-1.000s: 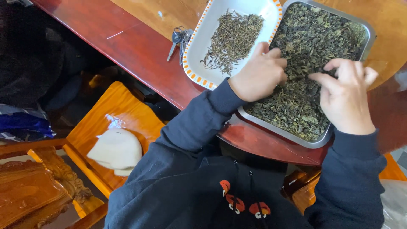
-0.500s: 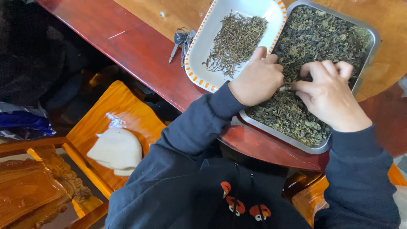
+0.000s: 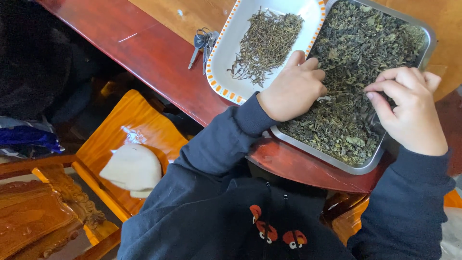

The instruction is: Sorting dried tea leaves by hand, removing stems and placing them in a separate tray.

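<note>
The left hand lies knuckles-up on the heap of dark green dried tea leaves that fills the rectangular steel tray on the reddish-brown wooden counter. Its fingers are curled under, so I cannot tell whether this grip holds any leaves. The right hand rests on the same heap, well apart from the left, its fingertips drawn into a narrow pinch down in the leaves; it probably nips a bit of leaf, but the spot is too small to be sure. Just beyond the left grip sits a white rectangular plate with an orange-dashed rim, bearing a thin pile of brownish stems. Beside that plate lies a bunch of metal keys.
</note>
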